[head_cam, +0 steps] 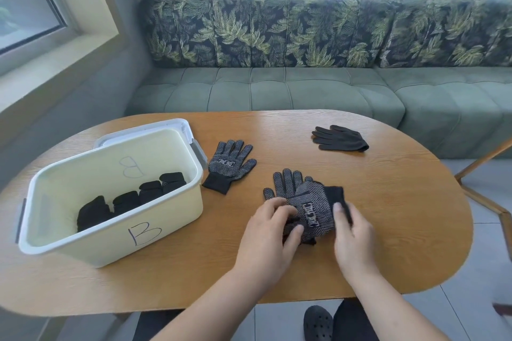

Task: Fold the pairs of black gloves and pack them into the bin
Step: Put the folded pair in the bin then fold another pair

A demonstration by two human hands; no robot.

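Observation:
A black dotted glove pair [310, 202] lies partly folded at the table's middle, its cuff turned over the palm and its fingers pointing away. My left hand [270, 232] grips its near left edge with curled fingers. My right hand [353, 235] pinches the black cuff on the right. A second dotted glove [228, 165] lies flat beside the bin. A plain black glove pair [339, 138] lies at the far right. The cream bin [116, 232] marked B stands at the left with several folded black gloves [130, 199] inside.
The bin's white lid [182, 127] lies behind the bin. The oval wooden table [401, 216] is ringed by a green sofa [304, 88] at the back. A wooden chair frame [487, 169] stands at the right edge.

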